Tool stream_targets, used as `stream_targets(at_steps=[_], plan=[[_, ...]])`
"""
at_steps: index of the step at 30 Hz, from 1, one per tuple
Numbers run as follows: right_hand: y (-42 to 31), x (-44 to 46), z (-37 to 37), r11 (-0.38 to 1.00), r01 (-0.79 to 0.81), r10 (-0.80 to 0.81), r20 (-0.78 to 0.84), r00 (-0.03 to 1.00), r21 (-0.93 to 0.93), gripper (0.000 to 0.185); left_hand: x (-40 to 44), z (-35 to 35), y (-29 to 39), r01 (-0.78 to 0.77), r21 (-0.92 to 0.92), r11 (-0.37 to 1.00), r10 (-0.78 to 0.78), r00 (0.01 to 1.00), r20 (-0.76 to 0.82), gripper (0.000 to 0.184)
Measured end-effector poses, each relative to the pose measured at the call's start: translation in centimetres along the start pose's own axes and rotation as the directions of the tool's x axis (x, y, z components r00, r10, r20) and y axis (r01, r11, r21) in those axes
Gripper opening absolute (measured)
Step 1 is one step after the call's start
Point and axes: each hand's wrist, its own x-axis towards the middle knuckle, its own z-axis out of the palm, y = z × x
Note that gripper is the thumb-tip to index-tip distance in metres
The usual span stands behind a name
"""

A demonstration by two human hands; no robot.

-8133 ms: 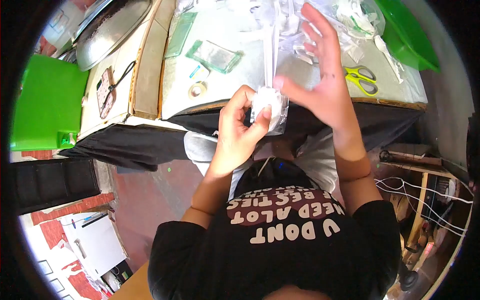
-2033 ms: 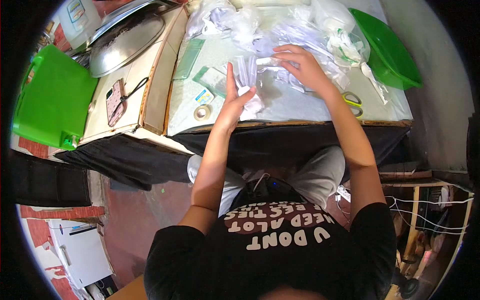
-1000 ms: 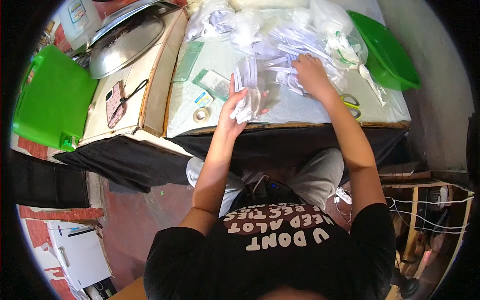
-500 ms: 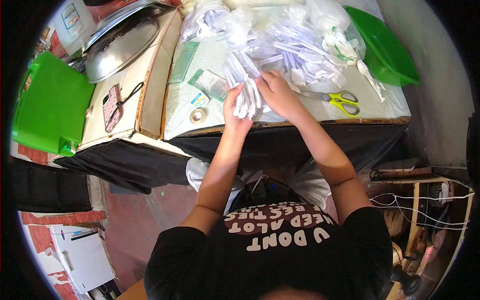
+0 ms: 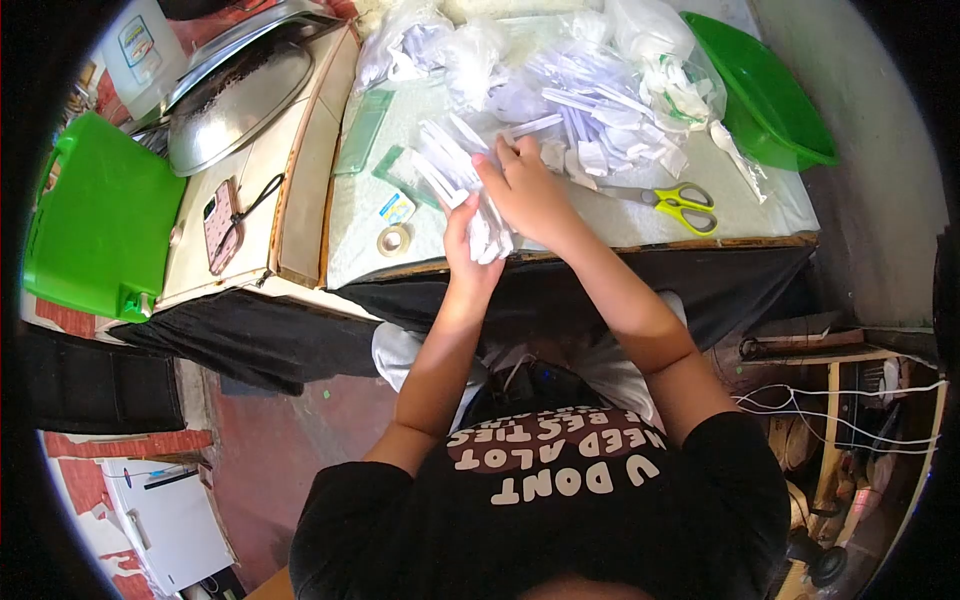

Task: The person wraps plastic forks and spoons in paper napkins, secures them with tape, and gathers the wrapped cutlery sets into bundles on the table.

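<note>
My left hand (image 5: 470, 250) is wrapped round the lower end of a bundle of long, thin white packets (image 5: 447, 158), which I cannot identify further. The bundle is tilted, its upper ends fanned toward the upper left. My right hand (image 5: 532, 195) grips its right side, thumb against the packets and fingers curled near their upper part; the exact grip is partly hidden. Beyond the hands lies a loose pile of similar white packets (image 5: 600, 105). Scissors with yellow-green handles (image 5: 686, 207) lie right of my right hand, their blades pointing left.
A tape roll (image 5: 394, 240), a blue-and-white card (image 5: 397, 208) and greenish clear cases (image 5: 364, 130) lie on the left of the table. Clear bags (image 5: 655, 45) stand behind, beside a green basin (image 5: 765, 100). A phone (image 5: 222, 228) lies on the left counter near a green container (image 5: 105, 215).
The bundle has tilted and its upper ends have shifted left and spread, now covering part of a clear case. My right hand has moved slightly left along it.
</note>
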Motion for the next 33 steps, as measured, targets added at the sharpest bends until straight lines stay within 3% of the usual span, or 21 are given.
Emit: stream_targets(at_steps=[6, 10, 13, 16, 17, 20, 25, 26, 28, 31, 33], plan=[[-1.3, 0.1, 1.3, 0.987, 0.124, -0.111, 0.116, 0.987, -0.105, 0.059, -0.2, -0.5, 1.1, -0.067, 0.023, 0.998, 0.067, 0.998, -0.021, 0.043], [-0.8, 3.2, 0.9, 0.998, 0.019, 0.000, 0.279, 0.960, -0.064, 0.056, -0.2, -2.6, 2.5, 0.051, -0.075, 0.996, -0.054, 0.998, -0.036, 0.045], [3.8, 7.5, -0.8, 0.969, 0.187, -0.119, 0.361, 0.925, -0.161, 0.035, -1.0, -1.9, 4.3, 0.106, -0.200, 0.974, -0.106, 0.994, 0.013, 0.052], [6.5, 7.5, -0.9, 0.808, 0.332, -0.192, 0.316, 0.929, -0.486, 0.025, -1.4, -0.8, 5.6, 0.111, -0.257, 0.960, -0.094, 0.992, 0.079, 0.061], [7.0, 7.1, 0.0, 0.789, 0.364, -0.271, 0.251, 0.929, -0.494, 0.029, -1.4, -0.8, 5.8, 0.111, -0.288, 0.951, -0.089, 0.992, 0.091, 0.062], [6.5, 6.7, 0.5, 0.629, 0.502, -0.430, 0.273, 0.861, -0.593, 0.025, -1.0, -1.5, 5.9, 0.118, -0.329, 0.937, -0.089, 0.991, 0.101, 0.067], [6.6, 7.3, 0.5, 0.514, 0.586, -0.539, 0.295, 0.789, -0.627, 0.019, -1.2, -0.7, 6.8, 0.267, -0.488, 0.831, -0.181, 0.959, 0.217, 0.068], [6.4, 7.3, 0.0, 0.491, 0.600, -0.542, 0.318, 0.778, -0.632, 0.017, -1.1, -0.9, 6.8, 0.216, -0.409, 0.887, -0.156, 0.972, 0.177, 0.067], [5.2, 6.9, -1.4, 0.548, 0.640, -0.651, 0.205, 0.731, -0.538, 0.014, -0.9, -1.5, 6.6, 0.114, -0.237, 0.965, -0.093, 0.991, 0.098, 0.066], [4.7, 5.7, -3.2, 0.585, 0.719, -0.737, 0.123, 0.665, -0.375, 0.014, -0.7, -1.9, 6.8, 0.131, -0.177, 0.975, -0.109, 0.985, 0.131, 0.064], [5.1, 5.1, -3.9, 0.553, 0.789, -0.798, 0.102, 0.594, -0.268, 0.015, -0.5, -1.6, 6.8, 0.159, -0.244, 0.957, -0.120, 0.978, 0.168, 0.065]])
